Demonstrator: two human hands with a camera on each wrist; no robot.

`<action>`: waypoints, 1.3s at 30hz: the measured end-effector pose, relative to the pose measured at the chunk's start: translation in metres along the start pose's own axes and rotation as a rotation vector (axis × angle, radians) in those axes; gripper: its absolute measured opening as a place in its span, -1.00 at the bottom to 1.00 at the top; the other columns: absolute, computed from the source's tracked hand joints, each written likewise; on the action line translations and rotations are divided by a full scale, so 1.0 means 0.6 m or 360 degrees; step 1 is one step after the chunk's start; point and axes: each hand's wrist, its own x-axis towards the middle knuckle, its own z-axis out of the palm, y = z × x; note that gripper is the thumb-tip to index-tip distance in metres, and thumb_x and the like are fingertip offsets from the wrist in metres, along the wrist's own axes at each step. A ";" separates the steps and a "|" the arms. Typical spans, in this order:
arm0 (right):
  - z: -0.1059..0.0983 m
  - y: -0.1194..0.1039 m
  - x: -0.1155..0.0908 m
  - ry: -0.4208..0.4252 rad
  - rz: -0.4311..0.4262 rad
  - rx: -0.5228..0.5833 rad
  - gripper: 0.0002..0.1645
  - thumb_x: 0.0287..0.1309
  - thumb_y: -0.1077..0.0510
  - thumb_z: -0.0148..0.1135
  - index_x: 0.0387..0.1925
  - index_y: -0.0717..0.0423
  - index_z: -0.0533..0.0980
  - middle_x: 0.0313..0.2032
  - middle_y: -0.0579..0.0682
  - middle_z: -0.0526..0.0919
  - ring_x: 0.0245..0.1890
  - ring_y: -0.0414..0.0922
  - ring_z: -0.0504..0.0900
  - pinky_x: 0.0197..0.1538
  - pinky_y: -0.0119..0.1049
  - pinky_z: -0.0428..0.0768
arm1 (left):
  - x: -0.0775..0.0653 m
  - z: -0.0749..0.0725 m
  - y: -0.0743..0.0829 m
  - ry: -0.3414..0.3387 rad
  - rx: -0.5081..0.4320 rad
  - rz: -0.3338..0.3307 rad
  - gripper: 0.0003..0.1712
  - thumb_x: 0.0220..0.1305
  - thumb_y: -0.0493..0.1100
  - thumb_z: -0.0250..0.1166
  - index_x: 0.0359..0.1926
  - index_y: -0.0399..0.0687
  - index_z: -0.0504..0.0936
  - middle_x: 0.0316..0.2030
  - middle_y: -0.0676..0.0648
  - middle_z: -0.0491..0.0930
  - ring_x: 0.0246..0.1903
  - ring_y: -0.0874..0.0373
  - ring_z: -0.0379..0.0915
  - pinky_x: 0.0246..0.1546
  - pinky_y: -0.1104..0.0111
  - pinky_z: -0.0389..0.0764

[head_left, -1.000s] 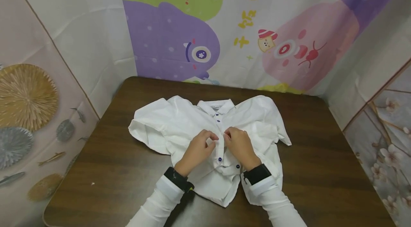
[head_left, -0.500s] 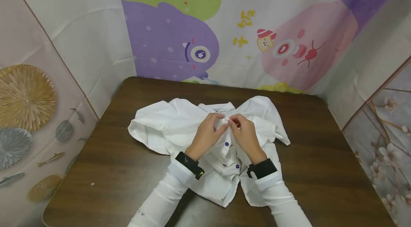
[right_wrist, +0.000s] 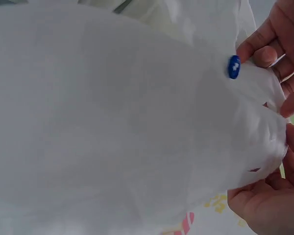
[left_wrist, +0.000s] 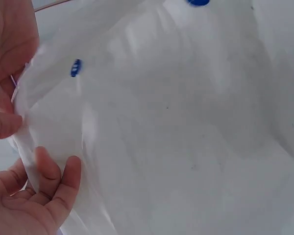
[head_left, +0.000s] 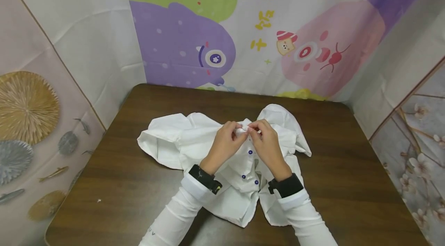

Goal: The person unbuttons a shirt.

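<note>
A white short-sleeved shirt (head_left: 201, 141) with dark blue buttons lies face up on the table. In the head view my left hand (head_left: 223, 147) pinches the front placket close to the collar. Beside it, fingertips nearly meeting, my right hand (head_left: 269, 145) pinches the same strip of cloth. The raised placket shows a blue button (head_left: 250, 152) below my hands; the collar is mostly hidden behind them. A blue button (left_wrist: 76, 68) shows near the cloth's edge in the left wrist view. Small slits and another button (right_wrist: 234, 67) appear by the fingers in the right wrist view.
The brown wooden table (head_left: 347, 184) extends on both sides of the shirt. A white speck (head_left: 99, 200) lies on its left part. A cartoon-printed cloth (head_left: 187, 41) hangs behind, and patterned panels stand at both sides.
Both hands have moved up the shirt front from its middle to near the collar and now pinch the placket there. The cloth is lifted, and the collar is pulled down toward the hands.
</note>
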 end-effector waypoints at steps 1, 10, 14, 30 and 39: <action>-0.001 -0.001 0.000 -0.0008 0.0002 -0.0006 -0.90 0.16 0.29 0.15 -0.32 0.26 0.55 -0.36 0.10 0.55 -0.37 -0.06 0.50 -0.29 -0.25 0.43 | -0.002 -0.001 0.000 -0.0002 -0.0017 -0.0002 -0.76 0.17 -0.11 0.26 -0.28 -0.23 0.55 -0.50 -0.09 0.42 -0.49 0.13 0.34 -0.47 0.47 0.34; -0.005 -0.004 -0.004 -0.0032 0.0033 -0.0010 -0.89 0.17 0.28 0.15 -0.32 0.26 0.57 -0.39 0.10 0.58 -0.39 -0.09 0.49 -0.29 -0.25 0.43 | -0.015 -0.008 0.004 0.0031 -0.0045 0.0067 -0.80 0.18 -0.17 0.24 -0.29 -0.26 0.57 -0.51 -0.10 0.40 -0.53 0.15 0.35 -0.49 0.49 0.35; -0.004 -0.004 -0.004 -0.0036 0.0036 -0.0008 -0.89 0.16 0.28 0.15 -0.33 0.26 0.57 -0.37 0.11 0.60 -0.38 -0.07 0.51 -0.27 -0.22 0.45 | -0.018 -0.011 0.005 0.0002 -0.0055 0.0075 -0.82 0.18 -0.20 0.21 -0.28 -0.25 0.58 -0.49 -0.09 0.41 -0.52 0.15 0.35 -0.49 0.50 0.36; -0.002 -0.005 -0.009 -0.0090 0.0045 -0.0040 -0.89 0.13 0.26 0.21 -0.33 0.27 0.58 -0.39 0.12 0.59 -0.37 -0.04 0.52 -0.25 -0.18 0.48 | -0.027 -0.012 0.004 -0.0021 -0.0102 0.0094 -0.87 0.17 -0.23 0.18 -0.33 -0.23 0.58 -0.51 -0.10 0.40 -0.54 0.14 0.32 -0.51 0.49 0.32; 0.000 -0.002 -0.010 -0.0097 0.0066 -0.0070 -0.88 0.13 0.26 0.21 -0.33 0.28 0.58 -0.38 0.14 0.61 -0.36 -0.02 0.53 -0.23 -0.15 0.46 | -0.028 -0.009 0.000 -0.0005 -0.0086 0.0109 -0.89 0.14 -0.25 0.16 -0.38 -0.21 0.58 -0.51 -0.06 0.38 -0.52 0.13 0.33 -0.47 0.48 0.32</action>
